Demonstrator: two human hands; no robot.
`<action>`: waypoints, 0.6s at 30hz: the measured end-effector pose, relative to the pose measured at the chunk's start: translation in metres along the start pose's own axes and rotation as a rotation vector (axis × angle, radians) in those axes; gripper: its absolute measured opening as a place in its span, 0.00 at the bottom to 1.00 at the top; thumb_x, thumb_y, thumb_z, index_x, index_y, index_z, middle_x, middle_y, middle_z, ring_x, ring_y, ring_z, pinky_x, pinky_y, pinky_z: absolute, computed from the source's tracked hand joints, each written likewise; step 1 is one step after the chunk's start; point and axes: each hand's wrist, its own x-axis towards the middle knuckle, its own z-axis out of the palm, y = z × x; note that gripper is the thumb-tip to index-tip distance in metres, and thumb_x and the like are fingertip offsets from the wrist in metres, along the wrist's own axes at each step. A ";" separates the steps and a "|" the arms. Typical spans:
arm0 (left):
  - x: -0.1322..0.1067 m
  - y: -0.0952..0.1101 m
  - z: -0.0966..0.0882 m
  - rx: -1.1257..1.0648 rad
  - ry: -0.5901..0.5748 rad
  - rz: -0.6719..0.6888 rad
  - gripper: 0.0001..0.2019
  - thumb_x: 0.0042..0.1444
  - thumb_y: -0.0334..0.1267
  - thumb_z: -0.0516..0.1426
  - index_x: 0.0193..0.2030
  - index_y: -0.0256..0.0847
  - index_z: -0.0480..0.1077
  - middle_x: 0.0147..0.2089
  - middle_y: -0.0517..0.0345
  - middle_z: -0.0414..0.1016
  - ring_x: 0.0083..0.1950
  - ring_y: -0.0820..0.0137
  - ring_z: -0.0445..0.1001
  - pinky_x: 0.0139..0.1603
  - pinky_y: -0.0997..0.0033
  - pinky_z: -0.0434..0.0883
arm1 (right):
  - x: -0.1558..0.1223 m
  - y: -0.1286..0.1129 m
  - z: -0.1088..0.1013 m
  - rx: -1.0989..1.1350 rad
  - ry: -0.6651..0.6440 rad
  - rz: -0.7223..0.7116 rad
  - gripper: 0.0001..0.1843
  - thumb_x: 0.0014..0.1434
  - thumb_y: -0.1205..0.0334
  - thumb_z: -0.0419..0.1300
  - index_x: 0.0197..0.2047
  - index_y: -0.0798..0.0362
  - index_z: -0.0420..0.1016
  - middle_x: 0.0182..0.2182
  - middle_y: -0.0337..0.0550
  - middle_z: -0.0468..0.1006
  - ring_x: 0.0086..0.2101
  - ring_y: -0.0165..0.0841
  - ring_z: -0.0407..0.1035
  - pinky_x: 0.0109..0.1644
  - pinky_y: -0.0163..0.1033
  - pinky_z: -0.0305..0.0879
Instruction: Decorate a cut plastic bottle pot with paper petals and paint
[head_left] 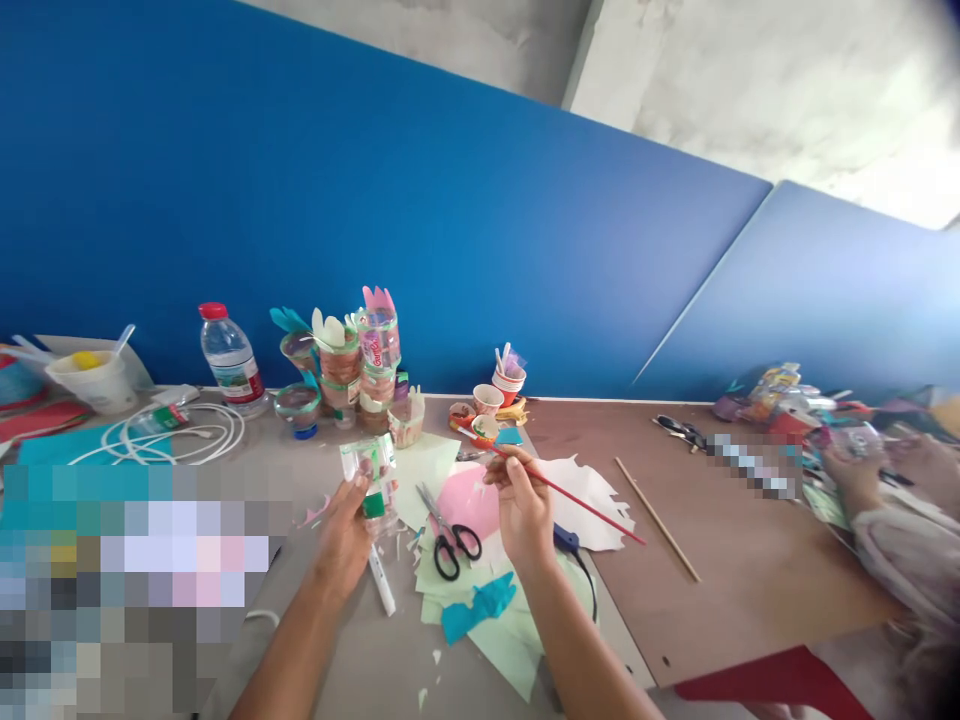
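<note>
My left hand (351, 515) is closed around a clear plastic cup (381, 505) with green and white markings, raised above the table. In my right hand (523, 505) a thin red paintbrush (589, 504) is pinched, its pale tip pointing left toward small paper cups (487, 400). Between the hands lie black-handled scissors (448, 535), partly spread, on pink paper (469, 500) and pale green sheets (510, 640). A torn blue paper piece (480, 607) rests nearer me. Below the left hand is a white marker (381, 580).
Stacked decorated plastic cups (341, 370) and a water bottle (231, 360) stand along the blue partition (450, 230). A white cable (225, 435) lies coiled at left. A wooden stick (658, 520) lies right of my hand. Another person's hand (855, 480) is at far right.
</note>
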 end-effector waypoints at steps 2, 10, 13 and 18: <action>0.000 0.001 -0.001 -0.015 -0.010 0.003 0.18 0.49 0.41 0.64 0.47 0.41 0.71 0.44 0.54 0.79 0.38 0.67 0.78 0.33 0.73 0.73 | 0.006 -0.009 -0.004 -0.042 0.011 -0.009 0.10 0.55 0.58 0.61 0.39 0.54 0.73 0.27 0.40 0.77 0.27 0.30 0.71 0.33 0.38 0.68; 0.000 -0.001 -0.004 0.018 -0.017 0.005 0.21 0.47 0.45 0.65 0.48 0.41 0.71 0.42 0.55 0.79 0.38 0.67 0.78 0.32 0.73 0.73 | 0.103 -0.022 -0.015 -0.918 0.083 -0.116 0.19 0.58 0.52 0.48 0.40 0.56 0.72 0.26 0.42 0.78 0.24 0.31 0.70 0.32 0.36 0.67; 0.002 -0.003 -0.005 0.030 -0.014 0.002 0.22 0.46 0.45 0.65 0.47 0.41 0.71 0.42 0.55 0.79 0.39 0.66 0.78 0.34 0.73 0.73 | 0.152 -0.013 -0.014 -1.107 0.050 -0.115 0.17 0.57 0.55 0.49 0.34 0.56 0.75 0.23 0.42 0.76 0.26 0.34 0.71 0.31 0.36 0.64; 0.003 -0.006 -0.007 0.028 -0.015 -0.009 0.20 0.46 0.45 0.65 0.44 0.40 0.71 0.43 0.54 0.78 0.41 0.65 0.78 0.36 0.72 0.73 | 0.202 0.019 -0.009 -1.434 -0.075 -0.077 0.11 0.55 0.63 0.53 0.34 0.57 0.76 0.27 0.51 0.78 0.32 0.39 0.73 0.33 0.36 0.62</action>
